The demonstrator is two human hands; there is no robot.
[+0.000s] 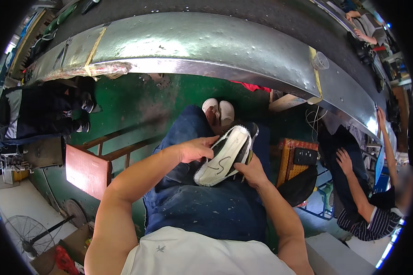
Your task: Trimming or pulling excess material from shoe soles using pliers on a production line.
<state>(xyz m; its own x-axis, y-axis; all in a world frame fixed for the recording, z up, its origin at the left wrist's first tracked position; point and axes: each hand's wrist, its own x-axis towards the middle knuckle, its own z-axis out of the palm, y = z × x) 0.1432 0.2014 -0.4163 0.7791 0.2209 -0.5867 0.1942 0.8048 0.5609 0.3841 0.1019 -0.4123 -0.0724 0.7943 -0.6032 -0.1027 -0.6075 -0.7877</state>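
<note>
An unfinished shoe (223,158) lies sole side up over my lap, its pale bottom board showing a dark drawn mark and a frayed white edge all round. My left hand (197,149) grips its left side, the fingers curled and partly hidden by the shoe. On the other side, my right hand (252,170) holds the right edge near the wider end, with the thumb bent against it. A dark piece (251,129) shows beyond the shoe's narrow far end; I cannot tell whether it belongs to the same shoe.
A metal-edged conveyor bench (183,43) curves across ahead, a clear plastic cup (320,61) on its edge. To the left stand a wooden stool (88,172) and a fan (30,233). At right, a co-worker (369,201) sits past a woven-seat chair (291,160) holding a black box (305,156).
</note>
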